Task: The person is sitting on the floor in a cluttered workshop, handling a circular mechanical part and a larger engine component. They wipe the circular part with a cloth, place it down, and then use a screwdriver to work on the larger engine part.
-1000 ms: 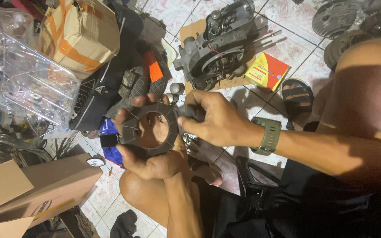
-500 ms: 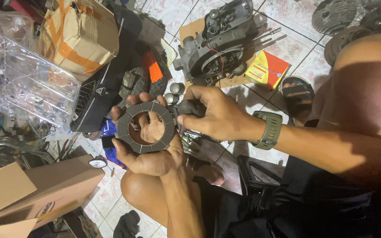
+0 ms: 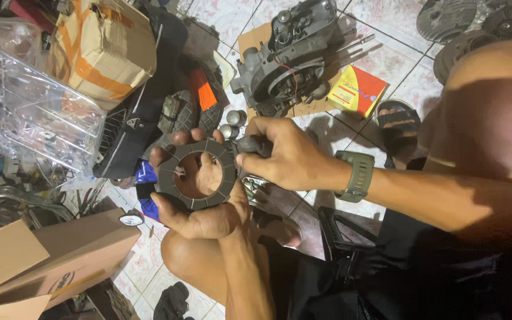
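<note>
Two hands meet over the tiled floor (image 3: pixel 386 59), where the left hand (image 3: pixel 200 201) grips a flat grey ring (image 3: pixel 197 173) lying on its open palm, and the right hand (image 3: pixel 285 157) pinches a small dark part (image 3: pixel 250 144) touching the ring's edge.

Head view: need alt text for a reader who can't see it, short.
A left hand holds a dark, segmented ring flat on its palm while the right hand, with a green watch at the wrist, grips a dark tool at the ring's edge. An engine lies on the tiled floor beyond.
</note>
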